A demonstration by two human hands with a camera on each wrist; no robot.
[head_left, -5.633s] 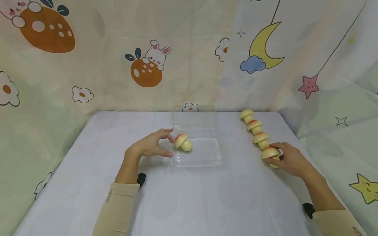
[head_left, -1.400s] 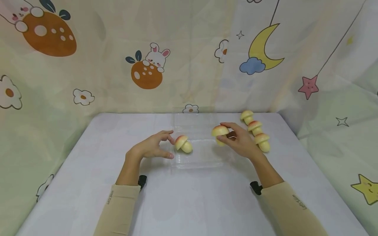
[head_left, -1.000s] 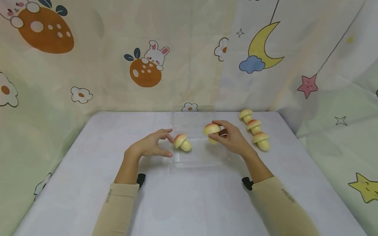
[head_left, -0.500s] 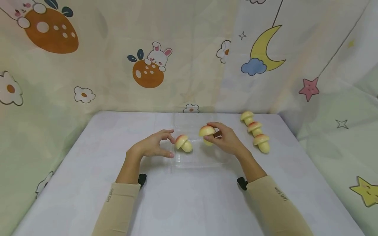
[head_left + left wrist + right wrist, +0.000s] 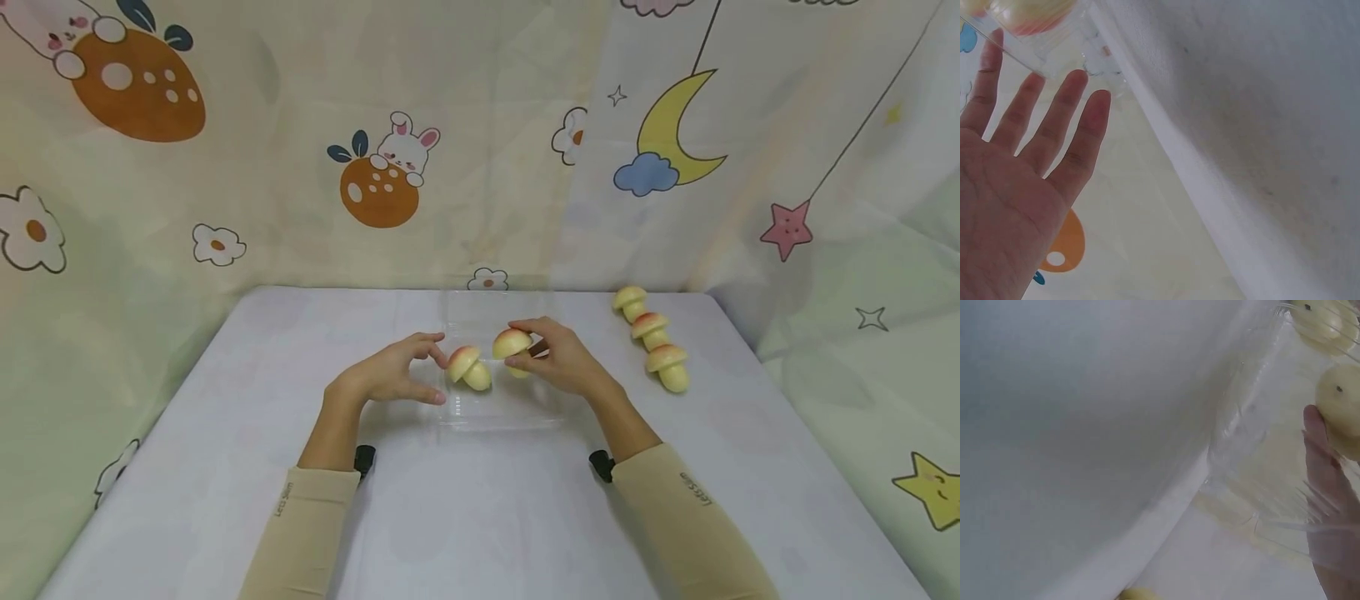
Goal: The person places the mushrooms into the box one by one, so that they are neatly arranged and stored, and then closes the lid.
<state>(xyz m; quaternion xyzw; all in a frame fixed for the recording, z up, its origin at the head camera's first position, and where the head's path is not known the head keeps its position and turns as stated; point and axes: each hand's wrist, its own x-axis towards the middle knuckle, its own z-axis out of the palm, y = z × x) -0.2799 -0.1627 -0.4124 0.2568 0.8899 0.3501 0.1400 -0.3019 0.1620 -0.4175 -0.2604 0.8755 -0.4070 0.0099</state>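
My right hand (image 5: 566, 360) pinches a toy mushroom (image 5: 512, 343), pale yellow with a reddish-topped cap, over the clear plastic box (image 5: 498, 410). Another such mushroom (image 5: 476, 373) lies tilted in the left part of the box, its cap toward my left hand (image 5: 393, 373). That hand stays at the box's left side, thumb and fingers spread apart, holding nothing. In the left wrist view its fingers (image 5: 1072, 94) are straight, the tips right by the clear wall. Seen through the plastic in the right wrist view, the held mushroom (image 5: 1342, 403) is at my fingertips, beside the other mushroom (image 5: 1325, 325).
Three more mushrooms, the nearest one (image 5: 669, 368) included, lie in a slanting row at the back right of the white-covered table (image 5: 480, 517). The box's clear lid (image 5: 495, 308) is folded back toward the patterned cloth wall (image 5: 480, 167).
My right hand has taken the nearest mushroom from the row and carried it left over the box, close to the one lying there. The left hand has kept its place.
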